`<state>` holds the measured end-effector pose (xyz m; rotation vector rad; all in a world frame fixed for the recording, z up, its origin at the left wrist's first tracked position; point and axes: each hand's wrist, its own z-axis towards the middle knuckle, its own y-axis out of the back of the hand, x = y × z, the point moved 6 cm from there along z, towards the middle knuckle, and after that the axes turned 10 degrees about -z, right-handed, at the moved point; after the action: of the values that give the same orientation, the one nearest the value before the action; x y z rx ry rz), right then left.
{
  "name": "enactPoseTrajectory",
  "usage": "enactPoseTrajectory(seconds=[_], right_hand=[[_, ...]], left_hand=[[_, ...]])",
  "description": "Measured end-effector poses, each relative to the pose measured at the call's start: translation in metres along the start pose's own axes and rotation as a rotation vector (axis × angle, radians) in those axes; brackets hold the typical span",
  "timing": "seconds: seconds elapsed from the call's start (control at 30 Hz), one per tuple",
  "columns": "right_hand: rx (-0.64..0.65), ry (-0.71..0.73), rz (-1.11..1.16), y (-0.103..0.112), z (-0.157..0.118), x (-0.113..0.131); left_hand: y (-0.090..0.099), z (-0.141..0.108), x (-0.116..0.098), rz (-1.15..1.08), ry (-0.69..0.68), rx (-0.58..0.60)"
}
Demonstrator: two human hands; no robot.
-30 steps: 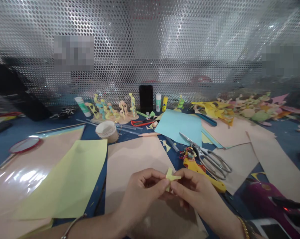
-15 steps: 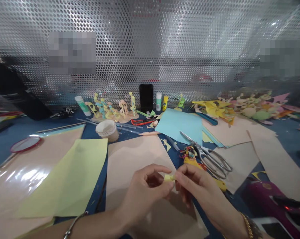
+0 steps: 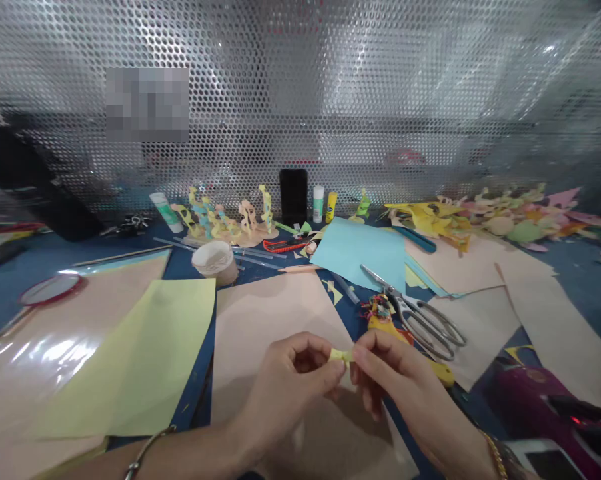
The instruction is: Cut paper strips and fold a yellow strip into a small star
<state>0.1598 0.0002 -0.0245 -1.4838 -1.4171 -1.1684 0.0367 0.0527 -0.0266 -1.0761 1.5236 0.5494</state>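
A small yellow paper piece [image 3: 341, 355] is pinched between both hands, above a large pale pink sheet [image 3: 265, 313]. My left hand [image 3: 293, 377] grips its left end between thumb and index finger. The right end is held by the thumb and fingertips of my right hand [image 3: 398, 370]. Metal scissors [image 3: 405, 307] lie just beyond my right hand, beside a yellow-handled tool [image 3: 385, 327] with colourful threads. To the left of the pink sheet is a yellow sheet [image 3: 145, 353].
A white cup [image 3: 214, 261], a red cutter [image 3: 285, 245] and a blue sheet [image 3: 363, 253] lie farther back. Behind them stand a black phone [image 3: 293, 195], glue sticks [image 3: 318, 203] and paper figures [image 3: 230, 220]. A purple device [image 3: 535, 407] is at the right front.
My left index finger has come down and closed onto the yellow piece, which now looks narrower between the fingertips. My right hand has barely moved.
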Motion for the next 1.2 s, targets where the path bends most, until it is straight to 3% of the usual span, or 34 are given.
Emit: enactPoseTrajectory(seconds=[0.47,0.83,1.2], right_hand=[[0.050,-0.040,-0.136,-0.0009,-0.0015,-0.0029],[0.077,-0.106,0.095,-0.0037,0.0019,-0.0060],[0.135,-0.099,0.016,-0.0086,0.0002,-0.0066]], left_hand=[[-0.0015,-0.0039,-0.0017,0.037,-0.054,0.044],[0.0054,-0.0069,-0.0083,0.152,-0.214,-0.029],[0.0050,-0.0064,-0.0075,0.187,-0.237,-0.036]])
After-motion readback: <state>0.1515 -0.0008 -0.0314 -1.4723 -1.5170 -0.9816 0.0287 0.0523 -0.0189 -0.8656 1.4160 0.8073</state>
